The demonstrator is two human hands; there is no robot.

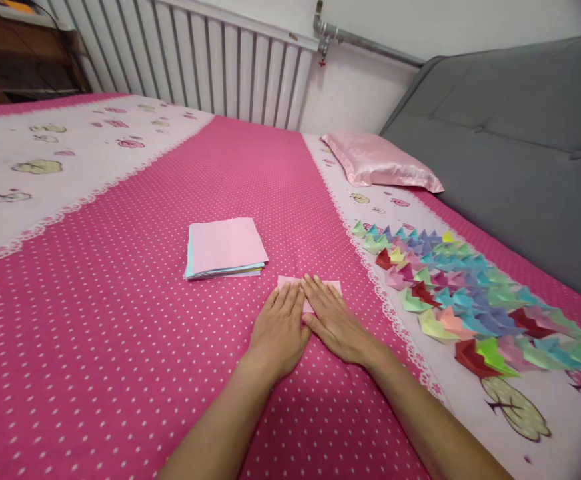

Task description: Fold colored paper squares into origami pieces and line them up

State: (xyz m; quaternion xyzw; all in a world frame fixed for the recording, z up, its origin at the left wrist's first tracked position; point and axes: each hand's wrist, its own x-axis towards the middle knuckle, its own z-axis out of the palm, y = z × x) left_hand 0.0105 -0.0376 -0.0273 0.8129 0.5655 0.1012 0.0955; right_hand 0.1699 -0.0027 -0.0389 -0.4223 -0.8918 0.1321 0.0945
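A small pink sheet of paper [335, 287] lies on the dotted pink bedspread, mostly covered by my two hands. My left hand [281, 327] rests flat on its left part with the fingers stretched out. Flat across its right part is my right hand [334, 320], fingers extended, its fingertips close to those of the left. Whether the sheet is folded beneath them is hard to make out. Just beyond my left hand sits a stack of coloured paper [228, 244], pink on top with blue and yellow edges showing.
Many folded paper boats [463, 303] in mixed colours stand in rows on the right of the bedspread [120, 320]. A shiny pink pillow [380, 160] lies behind them against a grey headboard [510, 147]. A white radiator [210, 60] lines the far wall.
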